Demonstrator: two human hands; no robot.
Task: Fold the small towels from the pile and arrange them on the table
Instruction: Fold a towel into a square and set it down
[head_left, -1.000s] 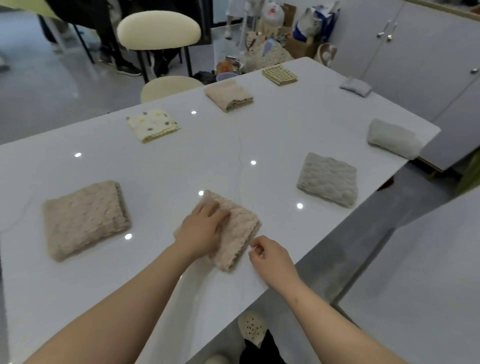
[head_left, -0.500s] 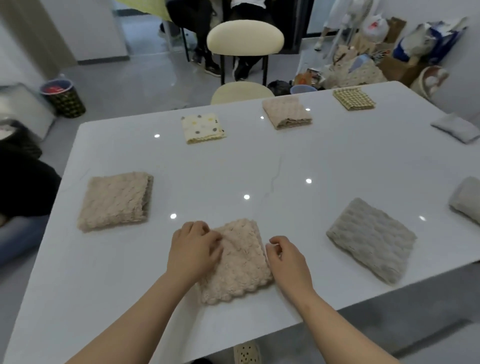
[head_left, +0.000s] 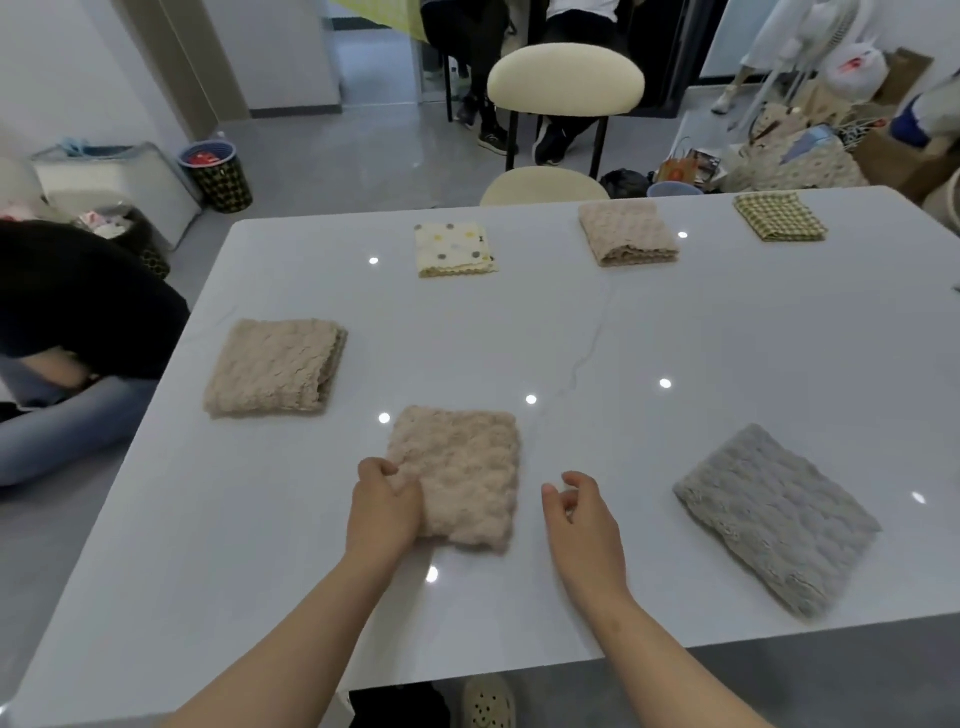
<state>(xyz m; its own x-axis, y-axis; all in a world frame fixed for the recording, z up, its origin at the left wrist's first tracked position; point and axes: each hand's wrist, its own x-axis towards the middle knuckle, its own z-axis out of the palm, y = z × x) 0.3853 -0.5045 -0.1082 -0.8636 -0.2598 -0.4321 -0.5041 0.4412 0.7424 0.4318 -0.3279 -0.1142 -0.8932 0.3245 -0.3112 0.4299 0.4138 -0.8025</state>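
Observation:
A folded beige fluffy towel (head_left: 465, 473) lies on the white table (head_left: 675, 338) right in front of me. My left hand (head_left: 382, 506) grips its left edge, fingers curled over the fabric. My right hand (head_left: 579, 506) hovers just right of the towel, fingers loosely apart, holding nothing. Other folded towels lie spread around: a beige one (head_left: 275, 366) at the left, a grey one (head_left: 774, 517) at the right, a dotted white one (head_left: 454, 249), another beige one (head_left: 626, 234) and a checked yellow one (head_left: 779, 215) along the far edge.
A cream chair (head_left: 563, 80) stands behind the far edge. A person in black (head_left: 67, 306) sits at the left of the table. A patterned bin (head_left: 218, 171) and bags (head_left: 800, 156) stand on the floor beyond.
My view has swung left. The towel now lies square to me. My right hand has lifted off the towel's right edge and drawn slightly away; my left hand slid to the left edge.

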